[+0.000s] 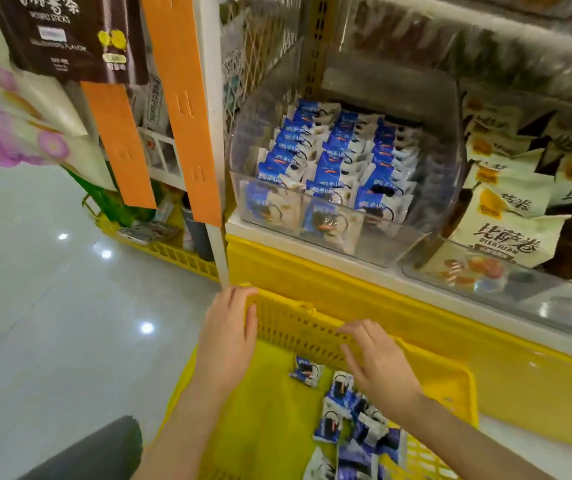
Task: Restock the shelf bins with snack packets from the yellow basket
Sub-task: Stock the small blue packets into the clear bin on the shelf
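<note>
Both hands on the yellow basket (295,323), none on product. Left hand (229,330) grips the far-left corner of the rim, fingers curled over the top edge, thumb on the inner side. Right hand (381,365) is on the far wall further right, fingers lightly bent over the rim and thumb against the inside mesh, so it pinches the wall; no packet in it. Basket sits low, right in front of the yellow shelf base (416,341), its far wall close to it. Loose blue-and-white snack packets (340,393) lie on the basket floor, mostly right side, one off by itself nearer the middle. Target clear shelf bin (270,109) is directly above, on the white shelf edge, with three neat rows of the same blue packets (340,157) standing in it. Neighbouring bin (485,282) to the right holds cream packets (506,237). Orange strips (187,109) hang on the left upright; a second yellow basket (173,252) sits on the floor behind them.
</note>
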`<state>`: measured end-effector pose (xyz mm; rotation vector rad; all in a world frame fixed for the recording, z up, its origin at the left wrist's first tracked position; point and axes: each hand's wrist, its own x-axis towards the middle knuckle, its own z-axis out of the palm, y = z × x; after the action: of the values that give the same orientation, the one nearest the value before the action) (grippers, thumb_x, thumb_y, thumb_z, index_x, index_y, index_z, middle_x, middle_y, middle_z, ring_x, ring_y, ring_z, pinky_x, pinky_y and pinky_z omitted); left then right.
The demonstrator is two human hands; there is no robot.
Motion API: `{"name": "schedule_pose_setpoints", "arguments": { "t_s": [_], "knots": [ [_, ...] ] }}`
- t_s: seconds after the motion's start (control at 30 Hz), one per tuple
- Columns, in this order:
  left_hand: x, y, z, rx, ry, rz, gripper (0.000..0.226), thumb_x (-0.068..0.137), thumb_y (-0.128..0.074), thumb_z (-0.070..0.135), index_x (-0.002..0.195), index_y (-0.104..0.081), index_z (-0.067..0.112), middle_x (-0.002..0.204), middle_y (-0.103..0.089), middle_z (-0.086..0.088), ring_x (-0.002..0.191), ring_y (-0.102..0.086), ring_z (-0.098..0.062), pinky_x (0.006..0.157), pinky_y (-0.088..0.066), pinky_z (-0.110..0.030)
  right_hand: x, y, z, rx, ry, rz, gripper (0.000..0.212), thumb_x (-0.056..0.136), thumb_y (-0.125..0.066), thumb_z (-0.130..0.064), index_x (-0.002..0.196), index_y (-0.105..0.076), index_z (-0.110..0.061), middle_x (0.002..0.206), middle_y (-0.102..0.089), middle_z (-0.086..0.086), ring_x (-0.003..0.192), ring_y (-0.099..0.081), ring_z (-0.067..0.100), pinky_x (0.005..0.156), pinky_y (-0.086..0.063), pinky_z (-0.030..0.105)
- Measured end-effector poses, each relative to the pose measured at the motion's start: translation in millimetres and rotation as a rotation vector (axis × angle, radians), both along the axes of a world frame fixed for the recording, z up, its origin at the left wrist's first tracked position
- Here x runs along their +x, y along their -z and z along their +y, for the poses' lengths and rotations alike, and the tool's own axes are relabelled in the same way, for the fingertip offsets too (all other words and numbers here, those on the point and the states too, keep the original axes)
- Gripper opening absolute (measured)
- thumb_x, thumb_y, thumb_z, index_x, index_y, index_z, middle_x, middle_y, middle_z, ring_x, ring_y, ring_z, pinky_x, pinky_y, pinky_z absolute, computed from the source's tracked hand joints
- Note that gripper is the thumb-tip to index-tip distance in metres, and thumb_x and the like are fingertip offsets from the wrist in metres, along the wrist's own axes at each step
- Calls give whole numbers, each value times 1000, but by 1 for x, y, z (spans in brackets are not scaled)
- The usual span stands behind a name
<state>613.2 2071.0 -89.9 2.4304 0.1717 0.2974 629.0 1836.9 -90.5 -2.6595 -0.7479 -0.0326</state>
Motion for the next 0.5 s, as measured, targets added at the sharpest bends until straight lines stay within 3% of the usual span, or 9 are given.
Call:
{"name": "schedule_pose_setpoints", "arguments": {
  "t_s": [0.13, 0.23, 0.3, 0.37, 0.43, 0.5],
  "knots": [
    [-25, 55, 31, -22, -70, 282, 35, 92, -51, 9, 127, -49, 5, 118, -52, -18, 108, -52, -36, 90, -40, -42, -17, 81, -19, -243, 119, 461, 31, 99, -40, -25, 130, -46, -21, 129, -49, -2, 115, -50, 14, 89, -37, 21],
    [-34, 76, 43, -97, -195, 364, 39, 96, -45, 20, 133, -41, 11, 129, -50, -13, 111, -53, -35, 87, -40, -39, -34, 123, -28, -350, 122, 759, 39, 99, -41, -19, 138, -37, -22, 138, -46, 2, 111, -53, 18, 87, -43, 30],
    [-34, 83, 46, -93, -226, 370, 32, 97, -42, 26, 126, -48, 13, 117, -59, -14, 104, -58, -35, 78, -40, -36, -48, 143, -34, -401, 93, 950, 42, 98, -44, -20, 139, -36, -19, 137, -46, 6, 106, -54, 19, 89, -44, 32],
    [-31, 85, 45, -24, -212, 361, 25, 97, -39, 30, 112, -53, 15, 96, -65, -14, 90, -61, -36, 66, -35, -32, -63, 153, -40, -397, 71, 1097, 47, 96, -51, -25, 140, -37, -17, 142, -44, 7, 121, -48, 20, 101, -39, 30],
    [-29, 85, 43, 33, -243, 338, 26, 98, -37, 33, 107, -54, 16, 88, -64, -14, 83, -60, -38, 62, -31, -31, -75, 162, -45, -392, 28, 1155, 54, 92, -58, -31, 140, -39, -17, 143, -41, 3, 130, -41, 20, 105, -34, 28],
    [-29, 85, 41, 73, -270, 322, 27, 98, -35, 36, 107, -53, 17, 90, -65, -15, 83, -60, -39, 63, -31, -33, -82, 167, -45, -435, -24, 1143, 54, 88, -60, -41, 135, -45, -19, 135, -46, 1, 122, -45, 18, 99, -36, 28]
  ]
}}
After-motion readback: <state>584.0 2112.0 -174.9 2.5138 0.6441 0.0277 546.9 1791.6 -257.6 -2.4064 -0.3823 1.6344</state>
